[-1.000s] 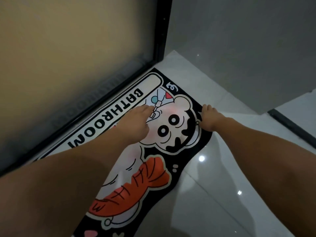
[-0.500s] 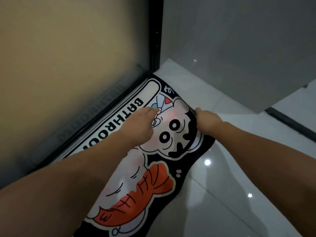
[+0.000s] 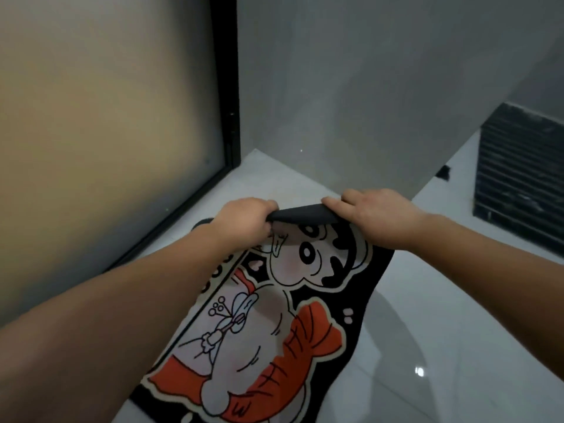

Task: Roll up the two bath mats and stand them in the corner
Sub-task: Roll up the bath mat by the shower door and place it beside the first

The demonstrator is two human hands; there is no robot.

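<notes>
And there's the first turn going in: half a second back both hands were flat-ish on the printed face, the word "BATHROOM" fully readable along the mat's left border, and now the far end has been lifted and folded toward the person, its black underside showing as a dark strip between the hands. The left hand (image 3: 244,222) has its fingers curled over and clamped on the left part of that folded edge; the right hand (image 3: 374,213) pinches the right part, fingers together on top of the fold, thumb hidden beneath, so I can't tell how it sits. The bath mat (image 3: 274,325) lies on the glossy pale floor (image 3: 442,331), running from near the frosted glass door (image 3: 106,132) with its black frame on the left toward the near edge of view, the far end now short of the corner where the door meets the grey wall (image 3: 381,87). As for writing, the lettering is mostly hidden now, only a few dark rounded letter shapes peek out beside the left forearm, not readable. The cartoon face and the orange shrimp print are plain to see. My read: rolling of the first mat has just begun, nearly the whole length is left, and the second mat is nowhere in view. A dark slatted vent (image 3: 518,178) sits far right.
</notes>
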